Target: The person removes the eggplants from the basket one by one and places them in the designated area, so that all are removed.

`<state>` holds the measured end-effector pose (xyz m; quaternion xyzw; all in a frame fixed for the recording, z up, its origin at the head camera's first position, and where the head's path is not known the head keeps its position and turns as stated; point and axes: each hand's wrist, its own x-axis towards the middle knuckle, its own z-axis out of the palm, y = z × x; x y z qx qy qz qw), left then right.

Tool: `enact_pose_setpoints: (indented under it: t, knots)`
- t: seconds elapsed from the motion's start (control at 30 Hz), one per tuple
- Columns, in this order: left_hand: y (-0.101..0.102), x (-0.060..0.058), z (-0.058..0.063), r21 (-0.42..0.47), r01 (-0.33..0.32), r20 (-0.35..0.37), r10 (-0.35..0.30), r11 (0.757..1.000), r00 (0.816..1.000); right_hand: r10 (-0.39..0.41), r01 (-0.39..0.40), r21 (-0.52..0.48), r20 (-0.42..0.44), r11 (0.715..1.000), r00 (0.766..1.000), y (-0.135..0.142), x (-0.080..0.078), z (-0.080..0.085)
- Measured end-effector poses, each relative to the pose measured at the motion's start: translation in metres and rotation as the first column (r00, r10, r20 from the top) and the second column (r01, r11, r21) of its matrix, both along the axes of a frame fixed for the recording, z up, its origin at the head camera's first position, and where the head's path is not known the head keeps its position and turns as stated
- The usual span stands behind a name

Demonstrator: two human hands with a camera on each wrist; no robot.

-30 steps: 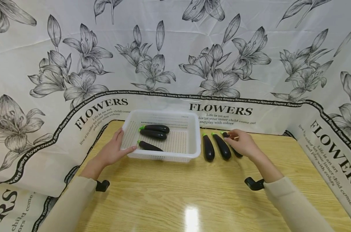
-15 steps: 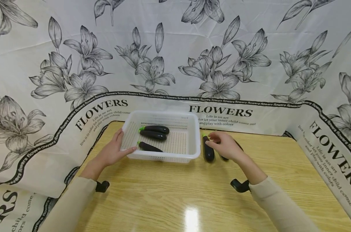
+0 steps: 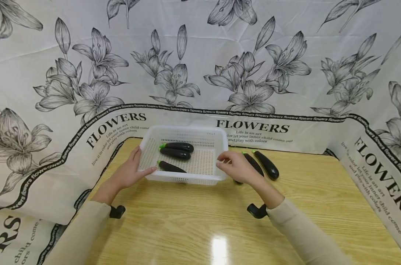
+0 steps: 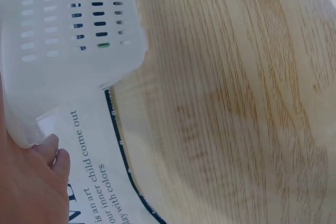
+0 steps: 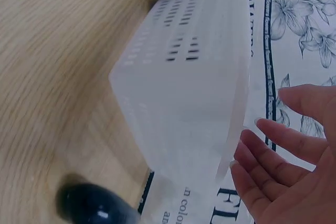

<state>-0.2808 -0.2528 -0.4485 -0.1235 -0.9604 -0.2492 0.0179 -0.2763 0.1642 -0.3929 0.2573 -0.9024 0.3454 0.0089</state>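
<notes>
My left hand [image 3: 125, 173] grips the left side of a white perforated plastic basket [image 3: 190, 177], its thumb over the front corner; the left wrist view has its fingers [image 4: 47, 150] around the rim. Inside the basket lie three eggplants: a back one [image 3: 180, 147], one against it [image 3: 175, 154] and a front one [image 3: 171, 167]. My right hand [image 3: 235, 167], holding nothing, is at the basket's right rim. In the right wrist view its fingers [image 5: 273, 169] are spread and loosely bent. Three more eggplants lie right of the basket: one [image 3: 266, 165] in full sight, two partly hidden behind that hand.
The wood-grain table [image 3: 187, 224] stretches in front of the basket. A white cloth [image 3: 183, 88] printed with flowers and lettering hangs behind the table and along both sides. Black wrist mounts [image 3: 257, 211] stick out from the sleeves.
My right hand has moved left from the rightmost eggplant, past the others, to the basket's right rim. The rightmost eggplant is uncovered again. My left hand and the basket have stayed put.
</notes>
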Motion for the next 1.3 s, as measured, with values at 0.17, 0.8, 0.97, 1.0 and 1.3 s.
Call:
enact_pose_setpoints:
  t: [0.17, 0.8, 0.97, 1.0, 1.3]
  knots:
    - [-0.001, -0.001, -0.001, 0.002, 0.0, -0.001, 0.0, 1.0, 1.0, 0.046, -0.046, -0.011, -0.041, 0.999, 0.998, -0.017, -0.004, -0.004]
    - [-0.004, -0.002, -0.002, -0.007, 0.002, 0.014, -0.002, 1.0, 1.0, 0.18, -0.18, 0.044, 0.008, 0.983, 0.984, -0.073, -0.035, -0.023]
    - [-0.002, -0.001, 0.0, -0.004, 0.005, 0.011, -0.004, 1.0, 1.0, 0.237, -0.239, 0.027, 0.069, 0.971, 0.969, -0.088, -0.048, -0.03]
    - [-0.002, -0.001, 0.001, -0.003, 0.005, 0.009, -0.005, 1.0, 1.0, 0.243, -0.246, 0.027, 0.08, 0.969, 0.967, -0.091, -0.05, -0.032]
    - [-0.002, 0.0, 0.001, -0.002, 0.004, 0.008, -0.004, 1.0, 1.0, 0.262, -0.278, 0.063, 0.185, 0.959, 0.947, -0.114, -0.064, -0.041]
